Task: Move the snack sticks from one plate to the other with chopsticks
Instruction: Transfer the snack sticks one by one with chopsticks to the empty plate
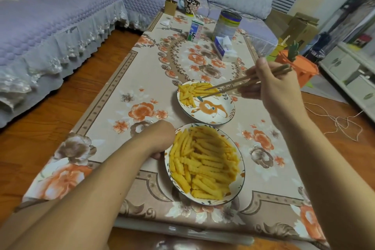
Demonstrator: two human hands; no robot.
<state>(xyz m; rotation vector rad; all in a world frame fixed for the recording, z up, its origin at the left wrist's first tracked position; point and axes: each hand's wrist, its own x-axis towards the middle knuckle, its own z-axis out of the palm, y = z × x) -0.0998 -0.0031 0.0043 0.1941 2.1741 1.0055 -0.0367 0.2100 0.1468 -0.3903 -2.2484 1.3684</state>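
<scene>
Currently the yellow crinkle-cut snack sticks (205, 163) fill most of the near round white patterned plate (241, 170) at lower centre of the frame. A smaller heap of the same sticks (192, 91) lies on the upper-left part of the far round white plate with an orange motif (211, 110), just above the near plate; the two rims look almost touching.

Right hand (276, 85), at centre right, grips a pair of brown wooden chopsticks (243, 82), fingers curled round them. The chopsticks slant down to the left, tips over the far plate at the edge of its heap; whether a stick is pinched between the tips cannot be told.

Left hand (160, 138) sits at the left rim of the near plate, fingers curled; a fingertip shows just under the rim. Whether it actually grips the rim cannot be told.

Both plates rest on a low table under a beige cloth printed with orange and brown flowers (125, 119). Toward the top centre of the frame stand a small milk carton with a straw (195, 31), a tissue pack (225, 48), a tall metal tin (227, 24) and a dark floral mug (191, 5). A lilac quilted sofa cover (50, 16) fills the upper left.
</scene>
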